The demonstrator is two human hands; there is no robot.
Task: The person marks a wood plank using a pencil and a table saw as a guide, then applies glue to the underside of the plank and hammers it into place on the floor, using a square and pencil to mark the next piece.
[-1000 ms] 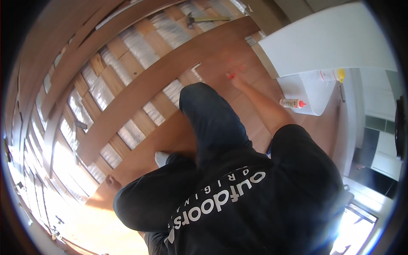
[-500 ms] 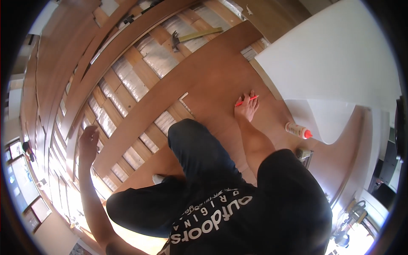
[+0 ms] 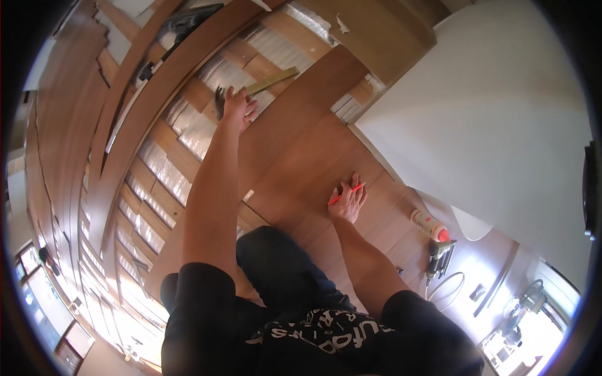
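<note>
My left hand [image 3: 240, 109] is stretched far out at the head of a claw hammer, fingers apart. The hammer's yellowish handle [image 3: 274, 79] slants away to the right, lying over the wooden strips and shiny film. Whether the fingers touch it, I cannot tell. My right hand [image 3: 348, 202] leans on the brown floorboards [image 3: 295, 153], with a red pencil [image 3: 347, 193] held across its fingers. Right of that hand lies a white bottle with a red cap [image 3: 429, 224].
A nail gun [image 3: 440, 258] with a hose lies below the bottle. A large white sheet [image 3: 495, 119] covers the right side. At the far left, long brown boards [image 3: 147, 119] lie beside a dark tool [image 3: 188, 25]. A brown panel [image 3: 382, 37] is at the far edge.
My left hand has swung from the left side up to the hammer. My right hand stays on the boards with the pencil. The view has shifted, showing the nail gun more fully.
</note>
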